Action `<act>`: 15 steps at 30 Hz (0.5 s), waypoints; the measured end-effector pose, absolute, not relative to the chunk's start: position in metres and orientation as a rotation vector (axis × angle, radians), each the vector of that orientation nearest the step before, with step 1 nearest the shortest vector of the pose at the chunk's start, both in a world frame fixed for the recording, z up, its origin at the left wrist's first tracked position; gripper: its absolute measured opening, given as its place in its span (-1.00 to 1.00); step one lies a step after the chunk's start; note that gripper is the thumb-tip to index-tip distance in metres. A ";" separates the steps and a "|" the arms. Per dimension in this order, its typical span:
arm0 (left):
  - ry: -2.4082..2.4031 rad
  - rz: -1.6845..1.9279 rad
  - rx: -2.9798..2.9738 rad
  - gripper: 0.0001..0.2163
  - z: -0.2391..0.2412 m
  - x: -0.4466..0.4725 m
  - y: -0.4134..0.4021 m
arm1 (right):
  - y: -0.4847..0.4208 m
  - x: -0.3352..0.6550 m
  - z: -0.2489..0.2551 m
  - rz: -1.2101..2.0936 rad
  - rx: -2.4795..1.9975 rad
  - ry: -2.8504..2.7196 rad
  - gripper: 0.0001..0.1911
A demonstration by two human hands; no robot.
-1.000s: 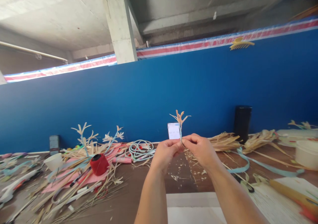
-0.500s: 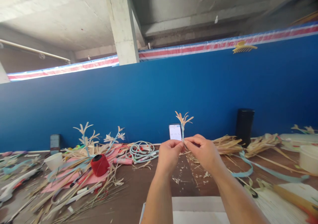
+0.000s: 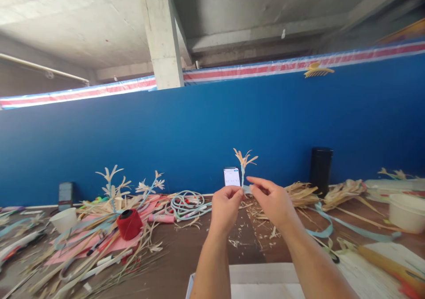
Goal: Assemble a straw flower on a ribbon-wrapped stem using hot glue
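Observation:
An artificial flower (image 3: 245,161) with pale, straw-like petals stands upright above my hands, its thin stem wrapped in light blue tape. My left hand (image 3: 226,207) pinches the lower end of that stem between thumb and forefinger. To the right of the stem, a short pale blue strip of tape (image 3: 247,189) reaches toward my right hand (image 3: 272,201). The right forefinger is lifted away from the thumb; the strip seems caught at the thumb, though the fingers behind are hidden. Directly behind the flower a phone (image 3: 231,176) with a lit screen leans on the blue partition.
Left are finished-looking flowers (image 3: 113,184), a red spool (image 3: 129,224), a white cup (image 3: 64,220), a coiled blue cord (image 3: 186,205) and a glue gun (image 3: 20,246). Right are dried husks (image 3: 301,194), a black cylinder (image 3: 321,170) and a white tub (image 3: 407,212). A white tray (image 3: 265,274) lies in front.
My right hand has moved slightly off the stem, its forefinger lifting from the thumb. A pale blue strip now shows between stem and hand. The left hand keeps its pinch.

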State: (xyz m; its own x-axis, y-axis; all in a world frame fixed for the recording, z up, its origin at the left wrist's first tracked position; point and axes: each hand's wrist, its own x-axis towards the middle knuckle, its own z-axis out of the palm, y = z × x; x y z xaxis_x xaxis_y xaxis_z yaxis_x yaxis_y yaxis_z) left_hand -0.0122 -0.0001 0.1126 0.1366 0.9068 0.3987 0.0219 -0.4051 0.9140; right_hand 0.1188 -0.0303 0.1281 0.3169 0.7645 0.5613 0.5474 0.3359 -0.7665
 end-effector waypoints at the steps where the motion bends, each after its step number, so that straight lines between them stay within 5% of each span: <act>1: 0.931 1.383 1.596 -0.81 0.112 -0.012 0.001 | -0.031 0.120 0.130 0.140 -1.326 -1.277 -0.64; 7: 1.037 1.377 1.633 -0.81 0.112 -0.008 0.001 | -0.046 0.115 0.171 -0.261 -1.126 -0.921 -0.64; 15: 1.104 1.391 1.635 -0.71 0.106 -0.013 0.005 | -0.105 0.135 0.196 0.076 -1.131 -1.379 -0.66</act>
